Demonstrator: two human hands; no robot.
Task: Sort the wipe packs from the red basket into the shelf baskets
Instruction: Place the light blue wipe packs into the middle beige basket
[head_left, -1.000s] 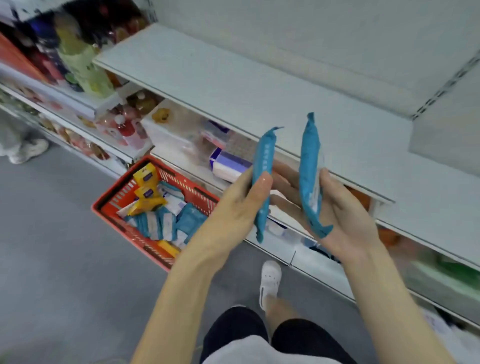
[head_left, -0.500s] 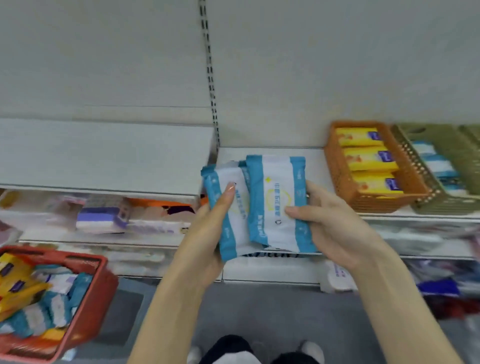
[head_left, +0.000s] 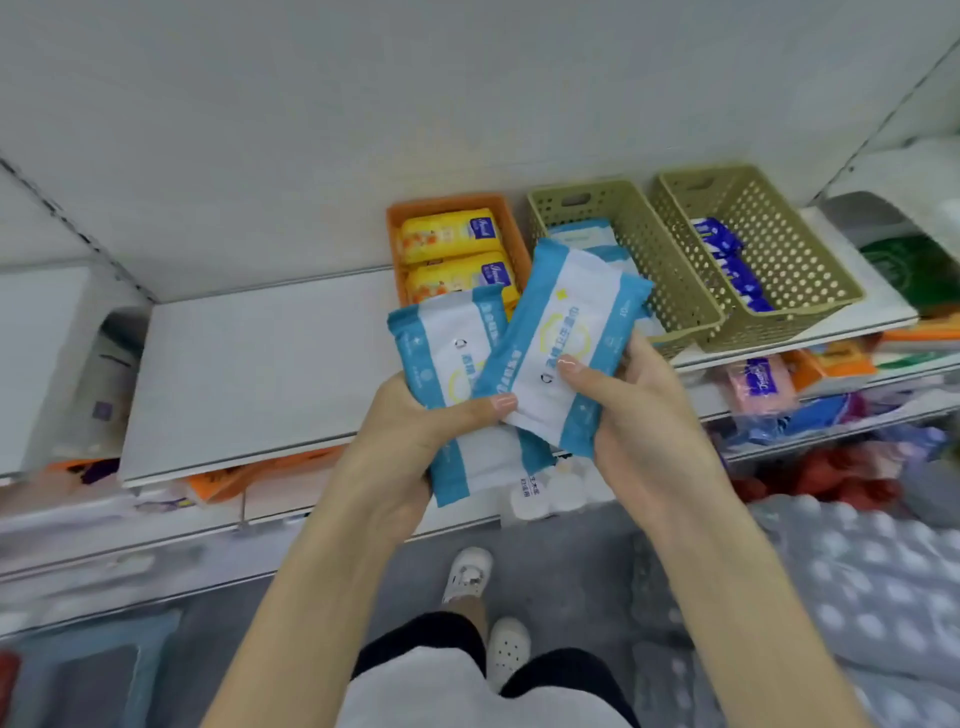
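Note:
Each of my hands holds a blue-and-white wipe pack in front of the shelf. My left hand (head_left: 410, 447) grips one pack (head_left: 447, 358), thumb across its face. My right hand (head_left: 639, 415) grips the other pack (head_left: 566, 332), which overlaps the first and tilts toward the baskets. Behind them on the shelf stand an orange basket (head_left: 395, 228) with yellow packs (head_left: 449, 234), a green basket (head_left: 660, 260) with blue-and-white packs (head_left: 579, 231), and a second green basket (head_left: 784, 244) with dark blue packs (head_left: 727, 260). The red basket is out of view.
The white shelf board (head_left: 260, 358) left of the orange basket is bare. Lower shelves (head_left: 810, 384) hold mixed packaged goods. A grey dotted bundle (head_left: 857, 582) lies at the lower right. My feet in white shoes (head_left: 467, 577) stand on the grey floor.
The view has swung right, away from the red basket, and the shelf baskets have come closer. Both packs now overlap and lean toward the green basket.

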